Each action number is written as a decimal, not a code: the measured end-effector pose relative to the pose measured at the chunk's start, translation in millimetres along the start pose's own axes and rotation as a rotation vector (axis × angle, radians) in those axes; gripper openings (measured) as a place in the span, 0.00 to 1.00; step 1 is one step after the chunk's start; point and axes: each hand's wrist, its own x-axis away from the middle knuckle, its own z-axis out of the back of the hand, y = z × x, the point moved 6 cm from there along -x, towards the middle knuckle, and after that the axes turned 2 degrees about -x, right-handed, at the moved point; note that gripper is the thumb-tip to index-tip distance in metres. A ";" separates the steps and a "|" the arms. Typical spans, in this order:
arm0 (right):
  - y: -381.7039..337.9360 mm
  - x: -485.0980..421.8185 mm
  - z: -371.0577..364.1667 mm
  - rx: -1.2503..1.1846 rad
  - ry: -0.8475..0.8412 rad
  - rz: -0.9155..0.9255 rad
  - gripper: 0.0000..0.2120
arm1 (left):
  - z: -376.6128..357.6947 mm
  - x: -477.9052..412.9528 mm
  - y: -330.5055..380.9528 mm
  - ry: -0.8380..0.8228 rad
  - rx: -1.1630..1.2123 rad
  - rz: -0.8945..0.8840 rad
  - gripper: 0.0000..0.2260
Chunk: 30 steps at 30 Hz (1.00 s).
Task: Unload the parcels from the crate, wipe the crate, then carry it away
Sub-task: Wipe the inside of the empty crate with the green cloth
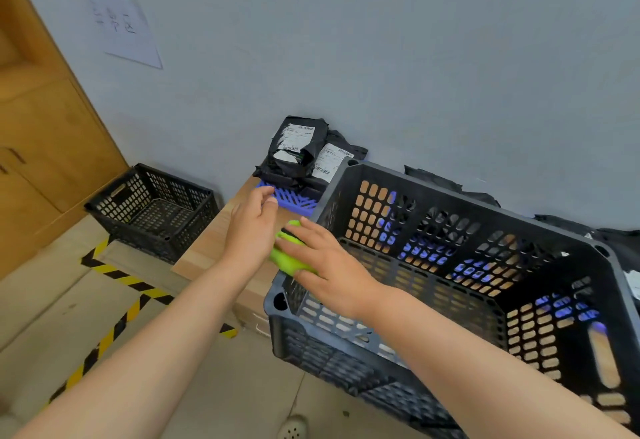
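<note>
Grey wall fills the upper view; a sheet of paper with handwriting is stuck to it at upper left.

Large dark crate sits tilted at the near edge of the wooden surface, open side toward the camera. Interior holds no parcels; blue and tan show through its slotted walls.

Smaller black crate stands left of the surface, near yellow-and-black floor tape.

Black parcels with white shipping labels are stacked against the wall on a blue slotted tray, just behind the large crate's far left corner. More dark bags lie behind its back rim.

Right hand: fingers spread flat, pressing a green cloth against the crate's left rim.

Left hand: just left of the cloth, fingers loosely curled, thumb near fingertips. Cannot tell whether it touches the cloth.
</note>
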 end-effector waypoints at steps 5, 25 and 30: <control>-12.2 10.7 -13.2 -0.014 -0.042 0.043 0.26 | 8.6 -1.5 6.7 0.037 -0.001 -0.029 0.14; 66.2 -45.5 43.1 0.102 0.090 -0.032 0.28 | -42.6 -66.1 28.5 -0.091 -0.035 -0.087 0.14; 89.0 -61.8 56.7 0.159 0.128 -0.046 0.29 | -62.2 -83.4 38.0 -0.132 -0.073 -0.111 0.15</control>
